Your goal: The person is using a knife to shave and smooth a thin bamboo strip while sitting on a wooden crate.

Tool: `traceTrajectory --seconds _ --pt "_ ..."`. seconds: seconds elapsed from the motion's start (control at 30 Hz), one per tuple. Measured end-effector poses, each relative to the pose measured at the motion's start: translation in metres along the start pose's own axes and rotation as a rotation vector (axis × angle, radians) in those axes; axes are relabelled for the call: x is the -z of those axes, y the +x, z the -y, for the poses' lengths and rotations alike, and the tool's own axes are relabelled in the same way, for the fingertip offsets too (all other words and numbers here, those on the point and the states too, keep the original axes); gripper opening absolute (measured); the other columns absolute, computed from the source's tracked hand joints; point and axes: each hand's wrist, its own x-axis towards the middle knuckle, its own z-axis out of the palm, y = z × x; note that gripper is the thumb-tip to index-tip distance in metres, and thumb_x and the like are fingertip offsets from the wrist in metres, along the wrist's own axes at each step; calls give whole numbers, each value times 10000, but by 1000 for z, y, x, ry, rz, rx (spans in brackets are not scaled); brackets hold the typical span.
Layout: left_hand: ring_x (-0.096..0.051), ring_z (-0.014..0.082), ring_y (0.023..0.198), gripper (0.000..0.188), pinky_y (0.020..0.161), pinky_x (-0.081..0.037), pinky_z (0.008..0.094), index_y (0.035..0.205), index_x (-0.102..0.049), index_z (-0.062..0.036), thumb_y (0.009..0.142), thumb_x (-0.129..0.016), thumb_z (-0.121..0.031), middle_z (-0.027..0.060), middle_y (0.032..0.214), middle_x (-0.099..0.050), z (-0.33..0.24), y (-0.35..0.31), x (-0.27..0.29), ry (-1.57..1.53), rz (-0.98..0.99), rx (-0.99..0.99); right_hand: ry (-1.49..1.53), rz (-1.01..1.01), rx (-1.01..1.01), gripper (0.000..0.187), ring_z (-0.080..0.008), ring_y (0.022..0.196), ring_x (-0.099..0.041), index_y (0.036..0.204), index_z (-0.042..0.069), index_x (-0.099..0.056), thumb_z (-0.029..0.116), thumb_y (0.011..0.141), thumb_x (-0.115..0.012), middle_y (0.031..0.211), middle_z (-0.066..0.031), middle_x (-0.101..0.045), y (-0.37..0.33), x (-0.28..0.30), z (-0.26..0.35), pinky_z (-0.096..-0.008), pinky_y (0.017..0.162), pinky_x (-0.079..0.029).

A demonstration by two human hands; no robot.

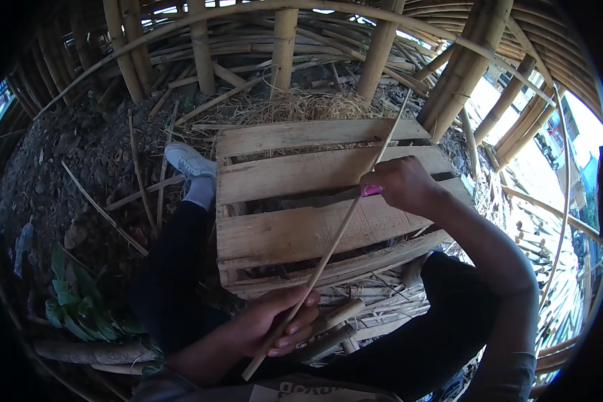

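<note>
1. Bamboo poles (283, 50) stand behind a dirt floor (60, 167), with dry straw (321, 106) at their feet and one leafy green plant (80, 308) to the left.
2. One wooden crate (268, 231) has three broad slats on top and another along its near edge; one white shoe (189, 161) is beside its left edge.
3. One thin bamboo strip (338, 236) slants over the crate, its long axis running from short of the near edge to beyond the far edge, pointing away and rightward, near the far right corner.
4. Left hand (281, 321): fingers curled closed around the strip's lower part, just off the near edge.
5. Right hand (409, 184): a closed fist around one pink-handled tool (373, 190), seemingly a knife, beside the strip; I cannot tell whether its fingers pinch the strip.
</note>
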Motion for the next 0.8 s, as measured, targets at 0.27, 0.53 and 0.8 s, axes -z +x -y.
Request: traceTrajectory --seconds 0.27,0.53,0.8 --pt "-413 87 427 343 287 -324 192 1003 -410 -96 1040 -360 -434 20 636 -412 4 0 -8 116 -60 23 144 129 -308 169 -303 801 -684 1021 94 -677 103 855 -649 899 -117 -699 -2 11 -14 -406 704 -532" --pt "-421 83 402 360 242 -323 186 961 -430 -94 1058 -293 -413 2 564 -385 -6 -1 -5 81 -121 -1 558 -15 -402 159 -256 725 -660 964 -7 -661 128 931 -583 740 -149 -656 -9 3 -6 -358 673 -500" --pt "-369 46 300 380 205 -325 169 935 -426 -115 1056 -263 -436 -16 501 -378 -14 -7 -9 9 -107 21 583 190 -874 539 -179 490 -567 801 -14 -652 439 1007 -446 527 -65 -531 6 -6 -11 -357 534 -485"
